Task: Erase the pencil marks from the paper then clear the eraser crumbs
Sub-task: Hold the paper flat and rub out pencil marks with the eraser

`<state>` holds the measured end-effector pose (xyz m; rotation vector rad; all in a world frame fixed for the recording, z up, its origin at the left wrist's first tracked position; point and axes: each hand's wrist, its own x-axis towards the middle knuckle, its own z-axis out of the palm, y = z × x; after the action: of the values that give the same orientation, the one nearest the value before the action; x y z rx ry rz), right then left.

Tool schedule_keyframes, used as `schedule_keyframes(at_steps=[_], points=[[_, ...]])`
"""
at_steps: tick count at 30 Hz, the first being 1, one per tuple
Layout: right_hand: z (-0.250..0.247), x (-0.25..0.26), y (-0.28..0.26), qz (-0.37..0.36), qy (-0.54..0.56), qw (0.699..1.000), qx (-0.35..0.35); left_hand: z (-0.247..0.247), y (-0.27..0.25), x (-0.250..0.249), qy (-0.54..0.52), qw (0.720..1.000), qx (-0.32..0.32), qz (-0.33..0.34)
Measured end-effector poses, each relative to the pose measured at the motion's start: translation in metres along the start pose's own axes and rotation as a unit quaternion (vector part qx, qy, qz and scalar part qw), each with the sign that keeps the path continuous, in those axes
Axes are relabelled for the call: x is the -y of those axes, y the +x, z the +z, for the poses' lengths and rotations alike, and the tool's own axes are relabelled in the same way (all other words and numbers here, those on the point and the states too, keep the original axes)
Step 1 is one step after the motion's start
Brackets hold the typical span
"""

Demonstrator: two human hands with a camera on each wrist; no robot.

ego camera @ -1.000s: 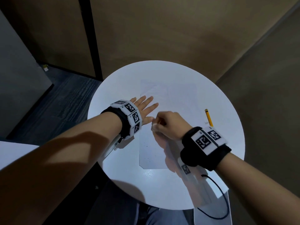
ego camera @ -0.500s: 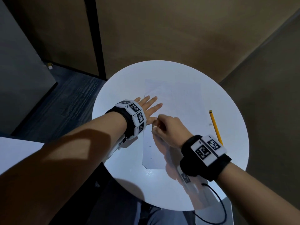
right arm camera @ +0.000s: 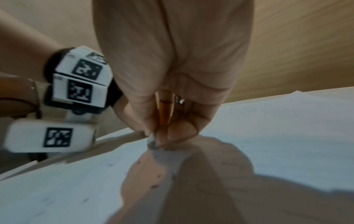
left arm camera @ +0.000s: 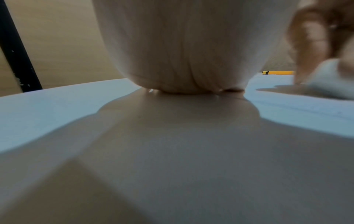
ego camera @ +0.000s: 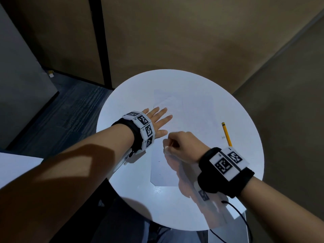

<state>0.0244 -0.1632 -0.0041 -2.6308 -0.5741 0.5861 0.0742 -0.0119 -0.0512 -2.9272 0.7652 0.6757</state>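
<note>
A sheet of paper (ego camera: 168, 155) lies flat on a round white surface (ego camera: 201, 207), and both hands work over it. The left hand (ego camera: 157, 121) lies palm down with fingers straight and spread — its grip released, closed round nothing — pressing the sheet's left edge near the middle. Just beside it, the right hand (ego camera: 182, 146) is curled, its grip pinching a small white eraser (ego camera: 166, 149) between the fingertips (right arm camera: 182, 131). In the right wrist view the eraser's (right arm camera: 152, 141) greyed tip meets the paper (right arm camera: 67, 174) at the sheet's left-centre, and dark eraser crumbs (right arm camera: 158, 176) lie scattered on the sheet below the hand. Faint pencil lines can be made out on the far part of the sheet; they are too pale to read. A yellow pencil (ego camera: 226, 133) lies on the surface to the right, apart from the paper and from both hands — the left wrist view catches its (left arm camera: 277, 72) end beyond the palm (left arm camera: 182, 45).
</note>
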Motion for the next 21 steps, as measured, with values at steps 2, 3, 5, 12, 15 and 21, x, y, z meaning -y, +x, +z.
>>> schedule_keyframes(at_steps=[2, 3, 5, 12, 15, 21], points=[[-0.001, -0.001, 0.010, 0.021, 0.030, 0.998, -0.060, 0.000, 0.000, -0.001, 0.006, 1.000, -0.004, -0.003], [0.001, -0.001, 0.011, 0.033, 0.043, 0.995, -0.086, 0.000, -0.001, -0.002, 0.007, 1.000, -0.006, -0.004], [0.009, -0.004, 0.003, 0.035, 0.042, 0.994, -0.091, 0.000, -0.001, -0.002, 0.002, 1.000, -0.003, 0.000], [0.000, -0.001, 0.004, 0.024, 0.018, 0.999, -0.040, 0.001, 0.000, -0.001, 0.002, 1.000, -0.008, -0.003], [0.006, -0.003, 0.004, 0.045, 0.051, 0.994, -0.087, 0.002, 0.000, -0.002, 0.004, 1.000, -0.011, -0.001], [-0.007, 0.001, -0.003, 0.020, -0.017, 0.999, 0.023, 0.002, 0.002, 0.001, 0.001, 1.000, -0.003, 0.002]])
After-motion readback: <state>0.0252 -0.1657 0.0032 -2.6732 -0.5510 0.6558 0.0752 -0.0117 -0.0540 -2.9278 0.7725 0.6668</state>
